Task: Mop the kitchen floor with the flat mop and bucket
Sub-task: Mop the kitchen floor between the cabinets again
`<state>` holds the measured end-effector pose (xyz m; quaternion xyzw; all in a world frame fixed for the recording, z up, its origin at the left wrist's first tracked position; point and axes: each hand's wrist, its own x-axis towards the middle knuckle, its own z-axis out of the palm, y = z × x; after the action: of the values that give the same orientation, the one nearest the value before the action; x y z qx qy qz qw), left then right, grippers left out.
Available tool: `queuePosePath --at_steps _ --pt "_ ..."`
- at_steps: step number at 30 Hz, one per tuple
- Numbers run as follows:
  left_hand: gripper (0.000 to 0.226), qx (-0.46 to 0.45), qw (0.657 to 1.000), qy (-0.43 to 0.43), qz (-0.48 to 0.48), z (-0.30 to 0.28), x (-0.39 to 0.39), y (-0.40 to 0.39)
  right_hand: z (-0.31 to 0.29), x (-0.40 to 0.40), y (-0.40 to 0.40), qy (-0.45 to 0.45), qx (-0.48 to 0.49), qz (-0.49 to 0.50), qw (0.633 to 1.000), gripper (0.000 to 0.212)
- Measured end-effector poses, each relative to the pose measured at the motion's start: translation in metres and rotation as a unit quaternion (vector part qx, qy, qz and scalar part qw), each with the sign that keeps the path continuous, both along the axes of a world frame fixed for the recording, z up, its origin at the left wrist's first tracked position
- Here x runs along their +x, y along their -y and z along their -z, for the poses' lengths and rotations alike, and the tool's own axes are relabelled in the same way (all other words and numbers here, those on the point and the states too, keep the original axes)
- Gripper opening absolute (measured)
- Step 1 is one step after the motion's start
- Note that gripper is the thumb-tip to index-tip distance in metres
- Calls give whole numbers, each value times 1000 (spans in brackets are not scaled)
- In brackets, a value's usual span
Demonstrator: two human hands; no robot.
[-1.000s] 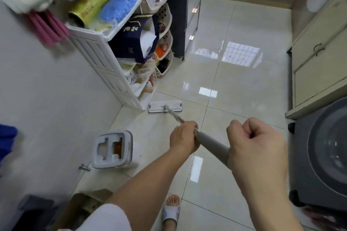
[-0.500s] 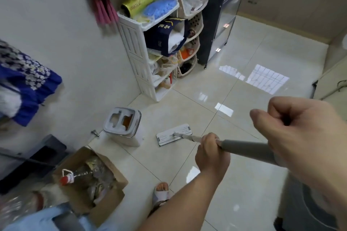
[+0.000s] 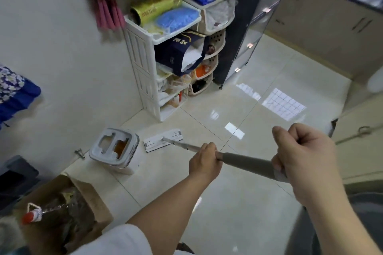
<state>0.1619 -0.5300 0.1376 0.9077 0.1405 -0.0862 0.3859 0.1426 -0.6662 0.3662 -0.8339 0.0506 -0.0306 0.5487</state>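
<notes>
Mop head (image 3: 163, 140): flat on the floor (image 3: 238, 209), centre of the frame, just right of the bucket (image 3: 116, 151).
Handle (image 3: 244, 160): slants toward lower right.
Left hand (image 3: 205, 161): grip clenched round the handle midway.
Right hand (image 3: 302, 157): grip clenched round the handle's top end.
Shelf rack (image 3: 145, 64): against the wall, above the bucket.

mop head (image 3: 163, 140) swept back from shelf, now just beside bucket (image 3: 114, 150), seemingly touching
</notes>
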Motion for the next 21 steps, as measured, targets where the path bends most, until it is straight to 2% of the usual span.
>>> queuePosePath --at_steps 3,7,10,12,16,21 --pt "10 4 997 -42 68 9 25 -10 3 17 2 17 7 29 999 43" --pt "21 28 993 -98 54 22 45 -24 7 27 3 53 -12 -18 998 45" --pt "15 49 995 -79 19 26 45 -8 11 40 17 52 -33 -52 997 43" --pt "12 24 996 -85 -2 24 47 3 11 46 25 41 -44 -62 996 45" --pt "7 -22 993 -66 -99 15 32 54 -8 54 65 38 -42 -149 987 40" --pt "16 -45 979 -14 -199 -8 -3 142 -53 76 120 -16 23 -232 972 40"
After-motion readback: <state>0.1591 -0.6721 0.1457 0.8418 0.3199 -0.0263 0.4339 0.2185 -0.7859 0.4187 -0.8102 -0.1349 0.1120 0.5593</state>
